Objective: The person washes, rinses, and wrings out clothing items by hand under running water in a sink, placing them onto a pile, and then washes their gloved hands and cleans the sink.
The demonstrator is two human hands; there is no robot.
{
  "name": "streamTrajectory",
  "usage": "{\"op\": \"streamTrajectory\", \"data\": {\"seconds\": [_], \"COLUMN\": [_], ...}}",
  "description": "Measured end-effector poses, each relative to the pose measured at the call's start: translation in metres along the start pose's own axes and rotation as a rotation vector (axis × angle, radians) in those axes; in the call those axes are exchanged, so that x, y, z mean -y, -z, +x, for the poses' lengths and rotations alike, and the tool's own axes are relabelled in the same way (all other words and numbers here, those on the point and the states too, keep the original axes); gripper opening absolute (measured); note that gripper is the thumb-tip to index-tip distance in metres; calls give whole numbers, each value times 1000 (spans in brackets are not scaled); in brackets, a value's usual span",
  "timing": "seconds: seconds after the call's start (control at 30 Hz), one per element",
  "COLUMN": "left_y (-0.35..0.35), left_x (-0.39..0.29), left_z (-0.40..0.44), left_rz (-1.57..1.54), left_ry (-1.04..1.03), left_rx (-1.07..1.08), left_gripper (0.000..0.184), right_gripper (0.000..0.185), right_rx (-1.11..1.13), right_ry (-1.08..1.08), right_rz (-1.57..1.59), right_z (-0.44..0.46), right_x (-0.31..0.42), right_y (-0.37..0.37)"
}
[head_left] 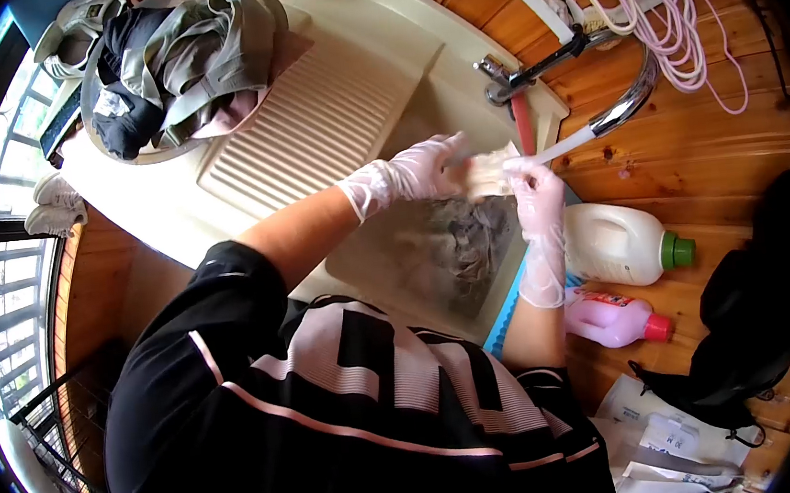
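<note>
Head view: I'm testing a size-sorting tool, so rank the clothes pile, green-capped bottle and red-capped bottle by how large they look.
1. Clothes pile, clearly largest
2. Green-capped bottle
3. Red-capped bottle, smallest

Home laundry corner, likely. Cream-coloured sink with a moulded ribbed washboard (290,113) sat under a curved chrome-and-white faucet (612,113), murky water and soaked grey cloth (476,243) in the basin. Heaped grey and black clothes (203,65) filled a round basin on the rim. Beside the sink: white jug-shaped bottle with a green cap (614,243), pink translucent bottle with a red cap (614,317), both detergent-type. Walls were varnished orange-brown wood planks (694,157), with a looped pale pink hose or cord (676,34). Barred window (11,306) on the left, pale shoes (56,205) near it.
</note>
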State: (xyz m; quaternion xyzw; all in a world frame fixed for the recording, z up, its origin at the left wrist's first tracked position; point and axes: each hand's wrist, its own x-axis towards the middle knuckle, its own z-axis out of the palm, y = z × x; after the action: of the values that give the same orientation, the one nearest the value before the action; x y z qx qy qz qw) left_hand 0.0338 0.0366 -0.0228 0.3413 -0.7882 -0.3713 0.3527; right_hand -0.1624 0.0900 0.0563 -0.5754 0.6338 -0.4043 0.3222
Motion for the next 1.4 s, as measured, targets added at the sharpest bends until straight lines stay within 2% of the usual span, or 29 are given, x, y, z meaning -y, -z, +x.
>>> {"op": "streamTrajectory", "data": {"seconds": [0.07,0.13,0.2,0.23,0.27,0.33,0.4,0.47,0.5,0.53,0.57,0.6,0.67,0.7,0.73,0.8,0.87,0.9,0.97,1.0,1.03,1.07,1.1,1.2,1.23,1.3,1.33,1.37,1.4], "left_y": [-15,-19,-21,-33,-48,-31,-31,-25,-17,-11,-22,-13,-4,3,7,18,25,27,25,17,9,26,21,22,24,31,35,41,43], "left_x": [-7,-12,-12,-3,14,7,-5,-15,-26,-34,-12,-17,-6,-9,-15,-7,-20,-29,-54,-65,-75,-96,-95,-83,-81,-81,-85,-92,-96], "left_z": [7,18,23,17,11,2,-9,-16,-11,-6,0,4,8,8,9,6,4,3,0,-5,-9,-14,-18,-25,-25,-24,-22,-20,-19], "left_rz": [183,116,-217,-398,-439,-851,-1425,-1862,-1999,-2132,-2252,-2336,-2110,-1999,-2028,-2151,-2451,-2433,-2528,-2537,-2524,-2376,-2368,-2483,-2416,-2273,-2062,-1853,-1643], "left_ry": [-167,-52,356,426,307,717,824,825,830,829,693,700,853,860,869,853,760,692,540,535,524,399,415,990,965,906,958,1002,1037], "left_rx": [-44,128,542,489,432,697,615,477,367,249,248,142,110,-21,-64,85,340,387,580,351,125,384,282,381,437,543,504,463,423], "left_gripper": [62,55,46,36,31,36,43,63,67,70,68,55,34,21,18,12,19,22,33,35,38,41,37,28,25,20,17,14,12], "right_gripper": [16,16,16,17,18,16,14,9,11,14,16,18,21,22,23,29,39,45,62,73,73,68,64,64,53,48,46,37,35], "right_rx": [151,100,40,-3,-46,-150,-247,-237,-173,-26,119,157,191,292,131,33,-89,239,541,485,529,517,506,539,453,601,670,473,459], "right_ry": [-165,-89,-107,-153,-198,-142,-90,171,446,543,502,637,793,686,641,157,-5,-16,-97,-168,-94,-68,-43,-66,-62,10,47,-76,-79], "right_rz": [112,271,419,488,557,609,667,124,-163,-176,-292,-502,-655,-500,-343,401,799,1295,1721,1670,1677,1657,1638,1545,1456,1317,1245,1137,1039], "right_z": [7,9,10,13,16,16,14,0,-5,-11,-17,-22,-34,-32,-33,-25,-4,10,14,8,9,9,9,11,7,25,32,26,26], "right_x": [-1,20,29,29,29,26,19,15,28,35,30,28,36,36,32,32,17,-18,-27,5,17,21,24,40,49,36,30,44,44], "right_y": [5,2,2,6,9,3,-13,-31,-41,-49,-55,-60,-66,-63,-61,-56,-62,-70,-85,-95,-98,-97,-96,-80,-79,-70,-66,-67,-67]}}
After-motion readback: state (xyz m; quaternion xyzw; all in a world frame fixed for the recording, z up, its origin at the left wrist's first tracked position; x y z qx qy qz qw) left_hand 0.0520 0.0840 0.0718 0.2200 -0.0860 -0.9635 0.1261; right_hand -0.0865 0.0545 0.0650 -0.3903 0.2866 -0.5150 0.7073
